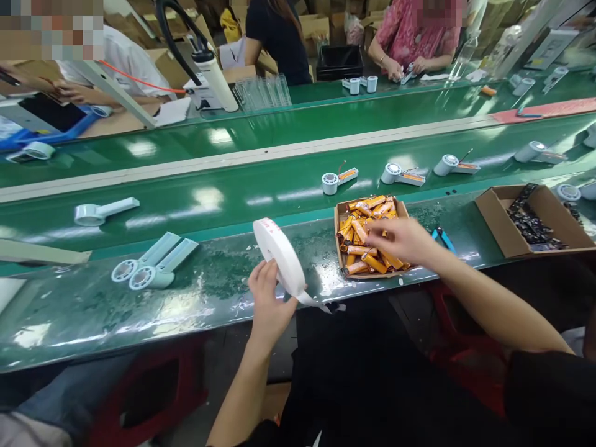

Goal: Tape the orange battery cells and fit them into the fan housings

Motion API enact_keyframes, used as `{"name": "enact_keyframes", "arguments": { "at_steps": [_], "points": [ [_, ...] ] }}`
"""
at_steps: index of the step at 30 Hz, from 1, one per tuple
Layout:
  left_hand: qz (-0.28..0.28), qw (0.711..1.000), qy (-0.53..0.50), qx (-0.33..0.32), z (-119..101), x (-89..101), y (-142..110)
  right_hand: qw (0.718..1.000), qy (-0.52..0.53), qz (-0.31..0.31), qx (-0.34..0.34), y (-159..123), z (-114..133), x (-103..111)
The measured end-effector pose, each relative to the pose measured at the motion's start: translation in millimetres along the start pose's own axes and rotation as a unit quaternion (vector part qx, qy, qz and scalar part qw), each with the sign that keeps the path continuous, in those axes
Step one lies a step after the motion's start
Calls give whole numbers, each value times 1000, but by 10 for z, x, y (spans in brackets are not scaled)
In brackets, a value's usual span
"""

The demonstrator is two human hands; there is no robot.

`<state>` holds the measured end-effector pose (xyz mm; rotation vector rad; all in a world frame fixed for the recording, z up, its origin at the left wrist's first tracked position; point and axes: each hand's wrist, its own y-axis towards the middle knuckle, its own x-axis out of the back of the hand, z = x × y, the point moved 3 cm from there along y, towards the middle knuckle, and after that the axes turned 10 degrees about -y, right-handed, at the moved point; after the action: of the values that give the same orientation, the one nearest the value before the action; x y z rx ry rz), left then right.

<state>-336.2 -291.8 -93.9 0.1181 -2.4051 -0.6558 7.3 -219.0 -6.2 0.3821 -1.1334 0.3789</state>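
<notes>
My left hand [269,298] grips a white roll of tape [279,254], held upright on its edge, with a loose end trailing to the right near the bench's front edge. My right hand [404,239] reaches into a small cardboard box [339,211] filled with several orange cylindrical battery cells [361,233]. Its fingers hang over the cells, blurred by motion, so I cannot see whether they hold one.
Pale blue handheld fan shells [153,264] lie left on the green bench, another [100,212] on the belt. Fan parts with wires [338,180] ride the conveyor. Blue cutters [442,237] and a box of dark parts [531,220] sit right. Other people work across the line.
</notes>
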Motion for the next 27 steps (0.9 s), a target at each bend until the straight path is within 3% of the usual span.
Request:
{"name": "enact_keyframes", "arguments": {
  "at_steps": [1, 3, 7, 9, 12, 15, 17, 19, 22, 27],
  "points": [
    [2, 1000, 12, -23, -35, -61, 11, 997, -53, -40, -29, 159, -116, 100],
    [9, 997, 26, -73, -157, -193, 53, 985, -153, -56, -60, 476, -280, 202],
    [34, 991, 29, -127, -425, -370, 67, 961, -228, 59, -145, 843, -446, 163],
    [48, 991, 31, -123, -490, -384, 12, 957, -220, 26, -187, 828, -462, 170],
    [65, 992, 46, -103, -516, -359, -94, 960, -91, -200, -171, 590, -369, 252],
    [71, 991, 60, -99, -564, -348, -146, 903, 168, -385, -92, 206, -157, 238],
    [77, 989, 59, -110, -635, -361, -137, 853, 291, -430, -54, -25, 34, 151],
    [83, 987, 52, -124, -720, -378, -107, 825, 337, -452, -35, -209, 216, 40],
    [83, 985, 44, -141, -823, -384, -59, 817, 316, -481, -23, -407, 367, -102],
    [81, 984, 52, -148, -874, -380, -33, 823, 268, -498, -41, -655, 400, -266]
  ]
}}
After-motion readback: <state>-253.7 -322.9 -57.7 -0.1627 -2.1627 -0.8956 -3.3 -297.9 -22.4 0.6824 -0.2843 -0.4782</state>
